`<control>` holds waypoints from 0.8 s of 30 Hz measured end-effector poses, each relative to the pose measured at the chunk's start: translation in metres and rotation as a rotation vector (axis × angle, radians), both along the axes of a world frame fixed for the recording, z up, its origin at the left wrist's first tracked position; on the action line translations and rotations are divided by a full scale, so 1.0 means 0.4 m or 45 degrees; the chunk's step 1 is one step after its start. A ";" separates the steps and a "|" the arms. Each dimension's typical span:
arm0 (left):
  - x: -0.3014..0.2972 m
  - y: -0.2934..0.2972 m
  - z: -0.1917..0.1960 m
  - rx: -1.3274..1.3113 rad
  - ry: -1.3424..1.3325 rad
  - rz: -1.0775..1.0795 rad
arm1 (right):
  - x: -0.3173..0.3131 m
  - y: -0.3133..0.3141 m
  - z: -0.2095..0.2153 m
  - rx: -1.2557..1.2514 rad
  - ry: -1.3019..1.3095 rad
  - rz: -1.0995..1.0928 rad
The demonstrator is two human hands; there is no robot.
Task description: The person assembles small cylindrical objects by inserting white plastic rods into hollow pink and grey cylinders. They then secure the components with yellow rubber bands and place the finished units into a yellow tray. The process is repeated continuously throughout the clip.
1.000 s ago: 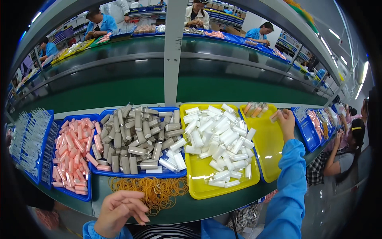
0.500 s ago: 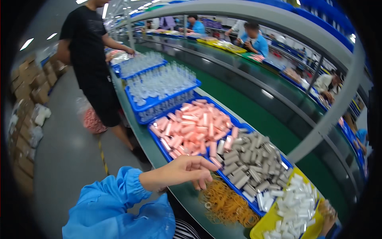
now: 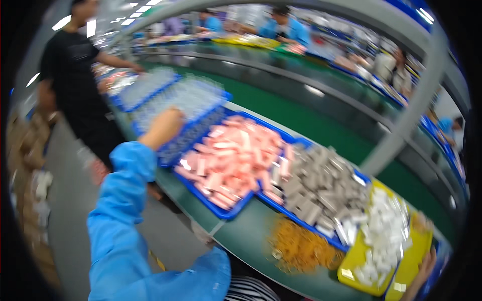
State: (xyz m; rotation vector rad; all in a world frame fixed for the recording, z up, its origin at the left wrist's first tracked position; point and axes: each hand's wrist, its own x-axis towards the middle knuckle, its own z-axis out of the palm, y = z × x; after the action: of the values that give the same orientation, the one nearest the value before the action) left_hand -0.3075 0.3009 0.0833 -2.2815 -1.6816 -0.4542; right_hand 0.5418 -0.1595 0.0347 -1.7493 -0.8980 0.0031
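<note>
My left hand (image 3: pixel 164 126), in a blue sleeve, reaches far left over a blue tray of clear packets (image 3: pixel 193 103); blur hides its fingers, so its grip is unclear. Beside it lies a blue tray of pink packets (image 3: pixel 232 156), then a blue tray of grey packets (image 3: pixel 321 189) and a yellow tray of white packets (image 3: pixel 382 236). My right hand (image 3: pixel 426 265) shows only partly at the lower right, by the yellow tray's end. A heap of orange rubber bands (image 3: pixel 301 247) lies on the table's near edge.
A person in black (image 3: pixel 75 75) stands at the left by the table's far end. A green conveyor belt (image 3: pixel 311 120) runs behind the trays, crossed by a grey post (image 3: pixel 407 113). Other workers in blue sit beyond it. Cardboard boxes (image 3: pixel 30 150) line the floor at left.
The view has swung further left. My left hand has moved from above the pink packets out to the tray of clear packets.
</note>
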 end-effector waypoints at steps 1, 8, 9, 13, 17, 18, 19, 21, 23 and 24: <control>-0.024 -0.009 -0.008 0.044 -0.081 -0.066 | -0.118 0.046 0.033 -0.130 0.029 -0.186; -0.058 -0.005 -0.034 0.091 -0.242 -0.077 | -0.547 0.220 0.074 -0.405 -0.496 0.350; -0.049 -0.021 -0.020 0.101 -0.316 -0.081 | -0.565 0.244 0.070 -0.379 -0.622 0.434; -0.056 -0.072 0.014 -0.112 -1.065 -0.125 | -0.611 0.313 0.101 -0.465 -1.117 0.560; 0.114 -0.235 0.060 -0.111 -1.324 -0.270 | -0.622 0.358 0.102 -0.472 -1.083 0.590; 0.162 -0.264 0.052 -0.172 -1.342 -0.301 | -0.644 0.385 0.104 -0.482 -1.164 0.568; 0.204 -0.292 0.040 -0.227 -1.356 -0.331 | -0.654 0.404 0.104 -0.484 -1.245 0.547; 0.290 -0.352 0.034 -0.316 -1.371 -0.417 | -0.641 0.429 0.071 -0.557 -1.384 0.524; 0.387 -0.396 -0.003 -0.431 -1.366 -0.558 | -0.637 0.439 0.059 -0.553 -1.427 0.516; 0.431 -0.430 -0.024 -0.489 -1.354 -0.638 | -0.640 0.435 0.063 -0.499 -1.401 0.537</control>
State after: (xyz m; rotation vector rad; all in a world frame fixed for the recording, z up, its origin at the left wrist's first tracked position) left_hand -0.1352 0.1288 0.0736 -3.0048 -1.5911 -1.8558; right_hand 0.2859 0.0144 0.0600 -1.8413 -2.1665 -0.5885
